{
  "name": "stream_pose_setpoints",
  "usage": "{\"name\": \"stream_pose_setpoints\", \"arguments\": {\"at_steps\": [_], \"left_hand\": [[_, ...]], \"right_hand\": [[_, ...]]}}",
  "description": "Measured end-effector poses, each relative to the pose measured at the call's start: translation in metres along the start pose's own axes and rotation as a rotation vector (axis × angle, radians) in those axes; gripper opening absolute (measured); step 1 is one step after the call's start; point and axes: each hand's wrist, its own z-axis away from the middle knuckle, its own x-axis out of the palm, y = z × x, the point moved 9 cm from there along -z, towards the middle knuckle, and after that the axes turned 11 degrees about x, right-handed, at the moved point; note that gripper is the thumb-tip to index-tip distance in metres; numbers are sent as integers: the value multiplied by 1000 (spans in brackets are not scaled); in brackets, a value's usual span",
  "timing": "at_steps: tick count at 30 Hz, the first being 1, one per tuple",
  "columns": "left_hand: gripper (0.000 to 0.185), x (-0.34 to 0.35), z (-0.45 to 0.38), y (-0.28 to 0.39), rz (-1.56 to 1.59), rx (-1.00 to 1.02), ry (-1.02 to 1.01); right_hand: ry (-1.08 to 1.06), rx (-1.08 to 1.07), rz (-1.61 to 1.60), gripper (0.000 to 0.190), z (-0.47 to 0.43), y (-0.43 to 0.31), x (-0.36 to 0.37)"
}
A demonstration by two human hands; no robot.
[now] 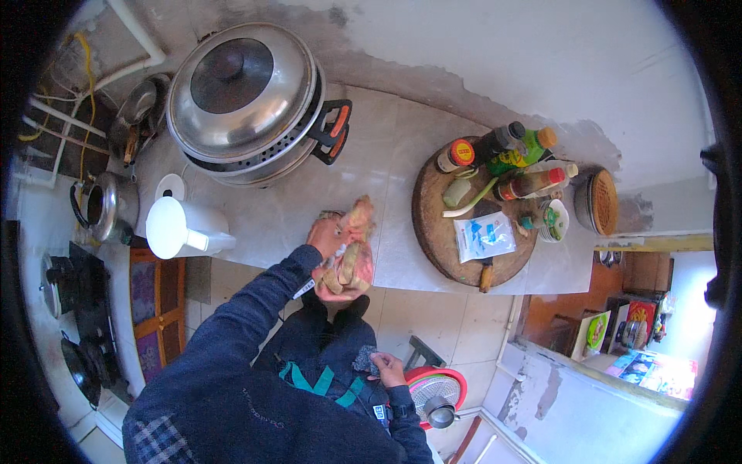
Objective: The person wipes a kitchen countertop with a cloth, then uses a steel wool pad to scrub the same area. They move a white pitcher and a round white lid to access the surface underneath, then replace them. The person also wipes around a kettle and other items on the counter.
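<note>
My left hand [327, 236] is at the front edge of the grey counter [261, 217], on a crumpled pink and tan cloth [351, 269] that hangs partly over the edge. The fingers seem bent into the cloth and are partly hidden. Lower down, close to my body, my right hand [388, 369] pinches a small dark grey, rough-looking piece [364, 359], perhaps a scouring pad or cloth. A white plastic jug [200, 231] stands left of my left hand, beyond my sleeve.
A large lidded steel steamer [243, 98] stands at the back left. On the right, a round wooden chopping board [429, 232] bears sauce bottles, a scallion, a white packet and a wooden-handled knife [486, 277]. Below are a red basin [461, 380] and a steel pot [440, 412].
</note>
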Motion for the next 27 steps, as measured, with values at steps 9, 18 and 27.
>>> {"name": "stream_pose_setpoints", "arguments": {"at_steps": [9, 18, 27], "left_hand": [[37, -17, -85, -19, -145, -28, 142], [30, -23, -212, -41, -313, -57, 390], [35, -64, -295, -68, -401, -165, 531]], "right_hand": [[-58, 36, 49, 41, -23, -37, -13], [-78, 85, 121, 38, -52, -99, -89], [-112, 119, 126, 33, -64, -111, -143]]}}
